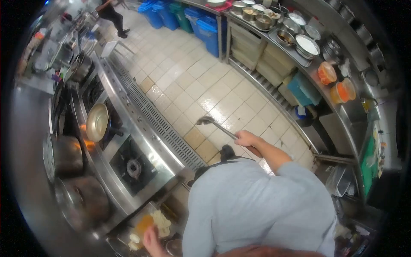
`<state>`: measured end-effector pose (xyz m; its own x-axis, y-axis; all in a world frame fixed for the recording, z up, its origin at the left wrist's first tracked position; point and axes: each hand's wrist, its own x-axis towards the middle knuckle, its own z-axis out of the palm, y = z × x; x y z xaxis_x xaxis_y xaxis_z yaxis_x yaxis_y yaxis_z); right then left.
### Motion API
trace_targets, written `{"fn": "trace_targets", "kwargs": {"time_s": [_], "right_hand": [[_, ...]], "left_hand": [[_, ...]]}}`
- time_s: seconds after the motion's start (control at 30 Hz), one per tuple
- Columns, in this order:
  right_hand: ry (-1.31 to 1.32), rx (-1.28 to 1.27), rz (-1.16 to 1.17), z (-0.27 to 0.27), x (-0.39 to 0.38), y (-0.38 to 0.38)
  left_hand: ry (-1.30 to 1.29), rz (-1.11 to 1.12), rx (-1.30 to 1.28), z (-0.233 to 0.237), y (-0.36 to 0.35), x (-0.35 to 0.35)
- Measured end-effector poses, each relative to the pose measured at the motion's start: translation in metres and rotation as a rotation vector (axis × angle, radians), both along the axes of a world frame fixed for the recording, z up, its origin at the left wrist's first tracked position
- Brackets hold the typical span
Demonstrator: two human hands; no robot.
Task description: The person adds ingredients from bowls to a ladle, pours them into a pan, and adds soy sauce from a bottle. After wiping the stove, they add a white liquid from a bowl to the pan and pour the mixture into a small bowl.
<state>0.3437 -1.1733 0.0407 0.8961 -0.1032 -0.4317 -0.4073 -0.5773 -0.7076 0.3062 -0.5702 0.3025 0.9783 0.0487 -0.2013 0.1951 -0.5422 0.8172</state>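
My right hand [246, 139] is wrapped around the handle of a long metal ladle [223, 129]. The ladle's bowl points to the left, over the tiled floor. At the lower left, my left hand [152, 240] is beside pale, lumpy food [161, 222] and an orange-yellow food [144, 223]. White pieces [134, 242] lie near it too. Its fingers are blurred and small, so whether they hold anything does not show.
A stove [132, 167] runs along the left, with a frying pan [97, 123] on a burner and large pots [83, 201] behind. Bowls [307, 46] and orange tubs [340, 92] stand on the right counter. Blue bins [208, 36] and another person [112, 19] are farther off.
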Motion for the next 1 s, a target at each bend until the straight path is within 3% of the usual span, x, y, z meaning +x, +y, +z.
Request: {"fn": "trace_targets", "kwargs": {"time_s": [0.03,0.13,0.23,0.3,0.4,0.47,0.57,0.67,0.73,0.77,0.87,0.9,1.0], "right_hand": [[0.041,0.035,-0.008,0.008,0.012,-0.014],[-0.064,0.063,0.023,0.023,0.059,-0.034],[-0.227,0.099,0.005,0.057,0.109,-0.032],[-0.307,0.148,0.030,0.104,0.140,-0.028],[-0.513,0.253,0.056,0.123,0.190,-0.022],[-0.500,0.273,0.094,0.154,0.219,-0.029],[-0.547,0.228,0.024,0.154,0.268,-0.042],[-0.651,0.173,-0.030,0.179,0.303,-0.071],[-0.630,0.337,-0.073,0.190,0.303,-0.080],[-0.499,0.276,-0.221,0.180,0.300,-0.089],[-0.533,0.254,-0.518,0.135,0.272,-0.137],[-0.532,0.218,-0.628,0.118,0.255,-0.155],[-0.439,0.413,-1.126,0.085,0.197,-0.194]], "left_hand": [[0.112,0.181,-0.353,-0.013,-0.026,0.034],[0.097,0.161,-0.431,-0.015,-0.166,0.120],[0.272,-0.088,-0.393,-0.074,-0.244,0.194],[0.373,-0.195,-0.510,-0.105,-0.309,0.237],[0.460,-0.274,-0.523,-0.116,-0.403,0.290],[0.429,-0.403,-0.775,-0.128,-0.453,0.322],[0.335,-0.480,-0.900,-0.126,-0.499,0.376],[0.282,-0.452,-0.838,-0.105,-0.532,0.420],[0.307,-0.560,-0.804,-0.111,-0.538,0.450],[0.239,-0.475,-0.728,-0.111,-0.541,0.464],[0.153,-0.378,-0.515,-0.095,-0.542,0.507],[0.158,-0.462,-0.429,-0.094,-0.535,0.525],[0.124,-0.663,-0.303,-0.100,-0.523,0.567]]}}
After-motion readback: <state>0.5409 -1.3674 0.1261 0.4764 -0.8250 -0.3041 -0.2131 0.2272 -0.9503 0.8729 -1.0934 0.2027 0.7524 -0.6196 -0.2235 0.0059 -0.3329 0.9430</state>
